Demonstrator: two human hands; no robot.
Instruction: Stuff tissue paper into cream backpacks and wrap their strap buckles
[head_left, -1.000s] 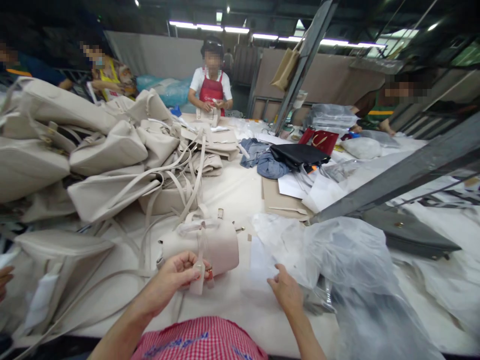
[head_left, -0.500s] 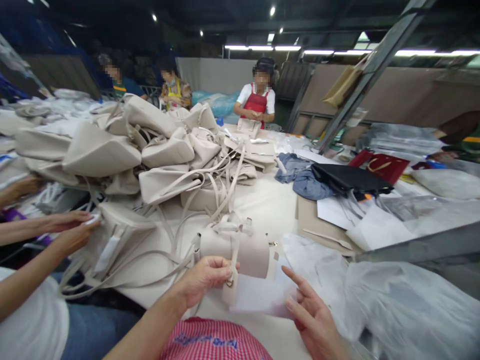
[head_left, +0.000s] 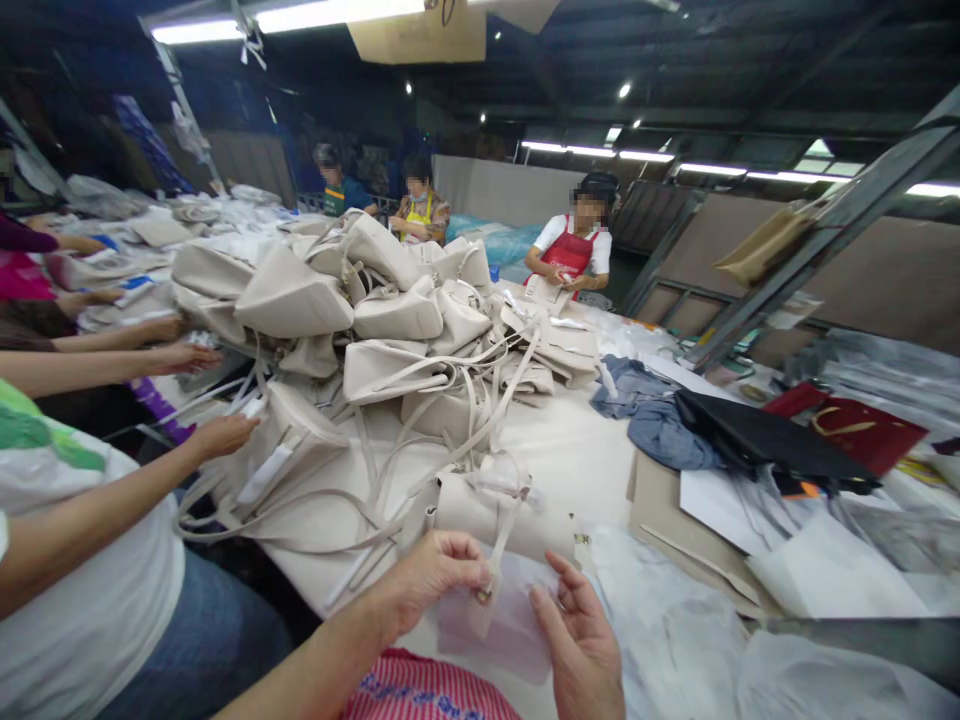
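Note:
A cream handbag point(head_left: 480, 508) lies on the table just beyond my hands, its handle loosely wrapped in clear film. My left hand point(head_left: 442, 578) is closed, thumb and fingertips pinching the bag's narrow strap point(head_left: 508, 530) near a small gold-coloured fitting. A thin translucent white sheet point(head_left: 517, 585) lies behind and under the strap's end, in front of the bag. At the sheet's right side, my right hand point(head_left: 581, 630) has its edge between thumb and fingers. Part of the sheet's far side is overlapped by the strap.
A heap of cream handbags point(head_left: 300, 290) covers the table's left and middle. Clear plastic bags point(head_left: 667, 600), cardboard point(head_left: 682, 520) and a black bag point(head_left: 765, 440) lie rightward. Co-workers' arms point(head_left: 225, 437) reach in from the left; a person in a red apron point(head_left: 570, 250) works opposite.
My view has swung left. My right hand has come leftward from the plastic bags and taken the translucent sheet, bringing it under the strap end. My left hand keeps its pinch on the strap.

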